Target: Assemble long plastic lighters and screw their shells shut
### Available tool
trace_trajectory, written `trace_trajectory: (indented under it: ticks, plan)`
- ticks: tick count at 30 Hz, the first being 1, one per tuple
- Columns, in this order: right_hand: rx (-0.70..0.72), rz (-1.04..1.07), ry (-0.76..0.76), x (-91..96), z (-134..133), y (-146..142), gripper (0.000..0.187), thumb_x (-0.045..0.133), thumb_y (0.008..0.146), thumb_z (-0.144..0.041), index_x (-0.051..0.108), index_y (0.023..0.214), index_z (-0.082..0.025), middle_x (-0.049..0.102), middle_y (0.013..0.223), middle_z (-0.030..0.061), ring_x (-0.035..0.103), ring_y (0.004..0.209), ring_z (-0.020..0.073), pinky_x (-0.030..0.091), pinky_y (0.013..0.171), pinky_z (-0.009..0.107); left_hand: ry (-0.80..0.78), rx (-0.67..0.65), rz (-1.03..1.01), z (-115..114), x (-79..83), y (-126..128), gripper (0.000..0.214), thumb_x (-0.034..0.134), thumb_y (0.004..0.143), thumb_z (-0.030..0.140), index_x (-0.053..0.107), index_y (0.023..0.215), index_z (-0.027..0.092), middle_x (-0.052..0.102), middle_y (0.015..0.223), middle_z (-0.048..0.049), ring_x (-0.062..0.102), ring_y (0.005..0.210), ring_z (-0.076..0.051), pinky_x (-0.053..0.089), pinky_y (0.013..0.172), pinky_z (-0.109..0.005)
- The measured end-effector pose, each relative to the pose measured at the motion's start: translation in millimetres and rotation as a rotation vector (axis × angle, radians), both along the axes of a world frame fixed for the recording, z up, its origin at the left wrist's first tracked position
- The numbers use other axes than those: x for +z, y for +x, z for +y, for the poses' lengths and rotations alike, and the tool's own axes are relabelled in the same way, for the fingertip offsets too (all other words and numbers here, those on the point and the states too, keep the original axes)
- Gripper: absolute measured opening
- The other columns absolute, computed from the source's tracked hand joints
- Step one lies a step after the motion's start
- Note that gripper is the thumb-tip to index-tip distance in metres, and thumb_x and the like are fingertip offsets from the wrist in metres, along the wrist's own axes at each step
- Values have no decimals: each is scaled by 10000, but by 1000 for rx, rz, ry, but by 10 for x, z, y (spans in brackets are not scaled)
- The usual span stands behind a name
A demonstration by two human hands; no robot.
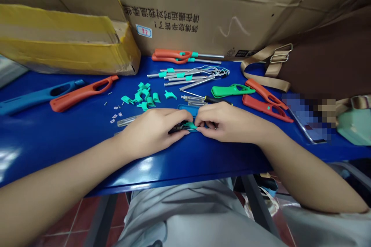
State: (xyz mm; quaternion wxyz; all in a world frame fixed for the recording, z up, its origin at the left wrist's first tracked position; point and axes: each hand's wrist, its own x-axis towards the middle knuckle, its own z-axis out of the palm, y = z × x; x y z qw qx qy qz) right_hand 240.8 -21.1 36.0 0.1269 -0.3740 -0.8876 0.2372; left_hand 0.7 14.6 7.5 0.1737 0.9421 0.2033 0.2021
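Close to the table's front edge, my left hand (158, 129) and my right hand (224, 123) meet over a partly assembled lighter with a blue casing (185, 108). Dark inner parts and a teal piece (189, 125) show between my fingertips. My left fingers are closed around the lighter's left part. At its right side my right thumb and fingers pinch, largely hiding what they grip. Just behind lie clear lighter fuel tanks (194, 99) and a screwdriver (218, 100). Another clear tank (127, 120) sticks out beside my left hand.
Loose teal plastic parts (143, 96), metal lighter tubes with wires (185, 77) and orange lighters (174, 55) lie on the blue table (162, 166). Casings lie left, blue (37, 96) and orange (84, 93), and right, green (228, 91) and red (266, 108). Cardboard boxes (214, 19) stand behind.
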Motion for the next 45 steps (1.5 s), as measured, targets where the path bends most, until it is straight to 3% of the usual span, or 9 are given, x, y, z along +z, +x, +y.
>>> trace_trajectory:
  ticks: [7,13,16,20,29,34,40,45]
  plan:
    - [-26,73,25,-29,11,-11,124,622,848,-53,689,894,-147,596,790,-1,517,661,98,413,640,230,-29,16,-23,21,-8,-1,229,645,952,253,656,1173,193,757,1087,-57,739,973,-205,594,865,-320]
    - [-128,197,5,-99,86,66,85,632,906,-173,696,963,-171,607,847,13,547,672,105,453,611,229,-60,5,-94,61,-4,1,231,688,924,295,678,1131,192,768,1085,-64,744,987,-210,607,893,-339]
    - [-145,105,75,-110,127,138,130,634,902,-162,710,1006,-175,648,957,47,590,784,143,485,736,285,-87,14,-105,65,27,-8,250,699,917,327,684,1123,187,766,1084,-66,741,978,-204,604,888,-328]
    - [-136,13,37,-95,159,187,126,683,911,-222,728,1012,-162,670,1028,81,632,928,194,495,858,338,-63,69,-122,71,76,-17,220,631,953,294,693,1122,168,760,1071,-75,724,981,-198,588,910,-325]
    - [-119,-29,43,-29,160,173,110,654,917,-182,735,989,-164,712,999,84,646,895,193,505,826,329,67,81,-65,173,25,-21,304,508,986,209,714,1207,173,776,1121,-80,699,1016,-232,562,966,-417]
    - [-122,-56,33,20,143,203,159,622,917,-153,750,1011,-162,721,1001,82,652,884,183,504,815,315,60,105,-16,192,26,-29,335,461,1009,212,715,1221,159,776,1101,-80,692,1020,-226,562,968,-395]
    - [-149,-131,50,53,148,262,220,711,877,-227,744,1084,-161,699,1013,71,604,807,165,473,752,299,48,97,32,180,47,-26,374,432,1027,229,681,1293,145,754,1165,-103,679,1087,-240,556,992,-405]
    - [-220,-198,81,41,150,227,146,712,884,-248,721,997,-156,653,935,50,563,756,144,425,701,267,37,99,38,174,47,-30,377,417,1037,239,668,1308,161,742,1204,-100,670,1124,-241,544,1019,-419]
